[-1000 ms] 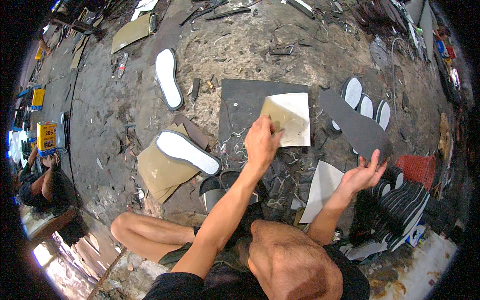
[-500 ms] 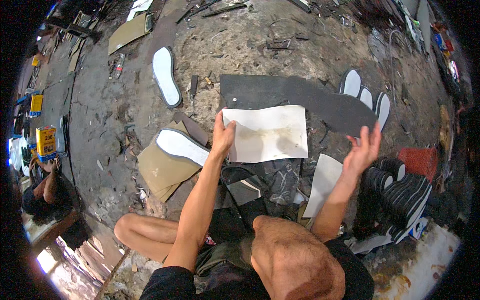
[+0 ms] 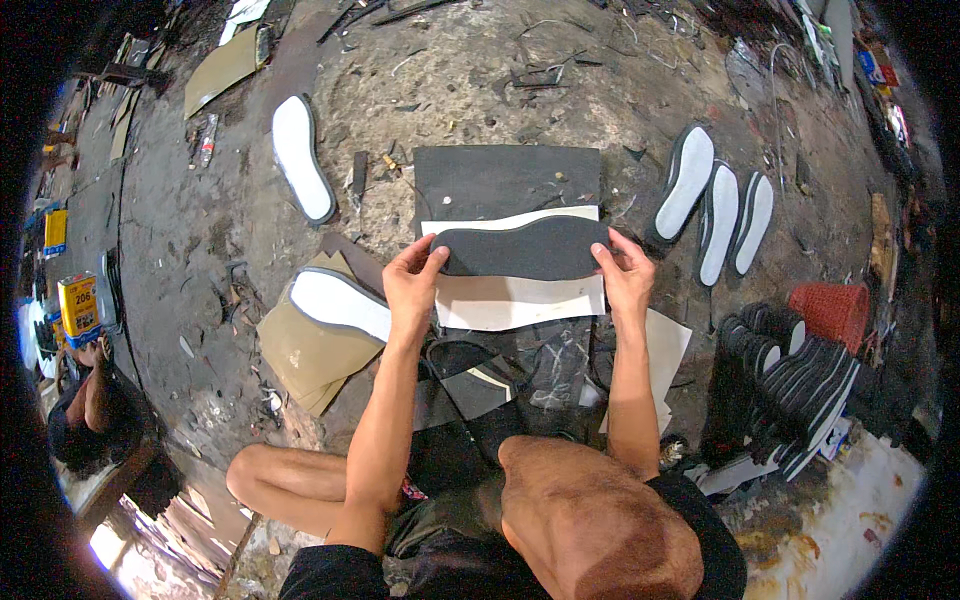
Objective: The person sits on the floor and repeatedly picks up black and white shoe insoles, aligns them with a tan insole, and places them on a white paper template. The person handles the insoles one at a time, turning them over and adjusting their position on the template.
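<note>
Dark sole (image 3: 525, 248), we find, lies crosswise over the white sheet (image 3: 520, 303), ends pinched by our left hand (image 3: 411, 282) and right hand (image 3: 627, 276).

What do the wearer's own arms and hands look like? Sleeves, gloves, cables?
Left hand and right hand: bare, no gloves or visible rings. Forearms bare, no watch, cable or marking visible. Plain black short sleeve on the left arm; black cloth by the right arm, probably its sleeve.
</note>
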Available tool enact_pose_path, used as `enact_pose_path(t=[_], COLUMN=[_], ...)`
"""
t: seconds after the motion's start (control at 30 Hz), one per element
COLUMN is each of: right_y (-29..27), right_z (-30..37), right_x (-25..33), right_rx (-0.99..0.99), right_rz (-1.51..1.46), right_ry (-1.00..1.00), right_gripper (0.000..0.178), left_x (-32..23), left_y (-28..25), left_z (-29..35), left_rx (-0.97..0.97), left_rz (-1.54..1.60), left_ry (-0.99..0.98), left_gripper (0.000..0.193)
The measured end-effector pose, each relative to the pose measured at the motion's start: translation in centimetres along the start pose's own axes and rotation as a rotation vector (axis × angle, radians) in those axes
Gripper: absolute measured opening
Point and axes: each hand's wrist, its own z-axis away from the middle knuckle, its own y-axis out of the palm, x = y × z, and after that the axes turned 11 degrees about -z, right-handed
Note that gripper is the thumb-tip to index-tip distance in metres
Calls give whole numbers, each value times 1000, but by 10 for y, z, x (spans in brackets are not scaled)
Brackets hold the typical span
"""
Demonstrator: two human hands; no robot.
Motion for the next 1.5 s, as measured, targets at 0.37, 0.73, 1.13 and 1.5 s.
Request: enact_pose_path(t=[0.37, 0.73, 1.13, 1.5], right_y=[6, 4, 10, 58], right_z=[-10, -16, 9, 83], right_x=[-8, -19, 17, 190], right_rx=[-20, -12, -112, 820], right_rz=[-27, -53, -4, 7], right_ry=[21, 22, 152, -847], right_gripper=[40, 39, 35, 51], left_x=[-7, -7, -2, -101], left_y=[-1, 2, 7, -23], left_z=[-1, -8, -8, -9], left_rx=[-1, 2, -4, 595], left_rz=[-297, -323, -156, 1329], left_ry=[19, 13, 3, -31], left_gripper=[52, 49, 45, 48])
